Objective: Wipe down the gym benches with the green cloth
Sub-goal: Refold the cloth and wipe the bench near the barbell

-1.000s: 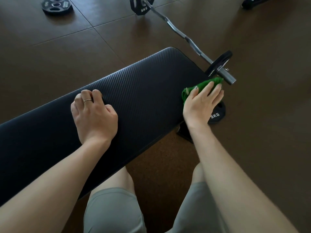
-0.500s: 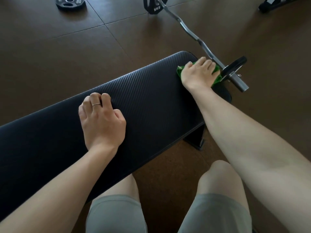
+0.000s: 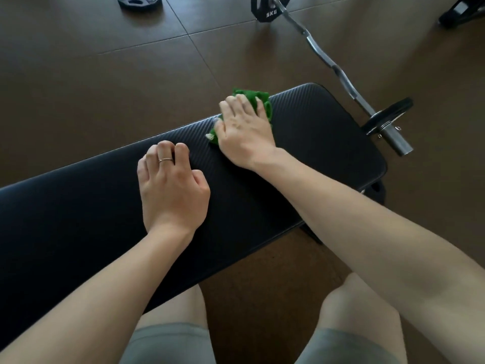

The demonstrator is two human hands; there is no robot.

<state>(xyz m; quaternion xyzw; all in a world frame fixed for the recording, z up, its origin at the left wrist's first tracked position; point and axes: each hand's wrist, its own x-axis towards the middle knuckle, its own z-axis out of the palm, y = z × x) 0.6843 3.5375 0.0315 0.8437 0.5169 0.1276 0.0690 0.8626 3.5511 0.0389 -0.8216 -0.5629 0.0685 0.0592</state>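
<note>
One cloth (image 3: 256, 101) under right hand (image 3: 242, 130)

A gym: padded bench (image 3: 315, 143), curl barbell (image 3: 338, 72) with plates, loose weight plate (image 3: 139, 1) on rubber floor tiles (image 3: 78, 74)

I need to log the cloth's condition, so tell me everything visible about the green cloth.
The green cloth is a bright green, soft-looking fabric, bunched and crumpled rather than spread flat. It lies on the black bench pad, near the pad's far edge. The right hand presses on it with fingers extended, covering most of it; green shows beyond the fingertips and at a corner by the thumb, where a pale patch shows. The left hand rests on the pad, apart from it.
</note>
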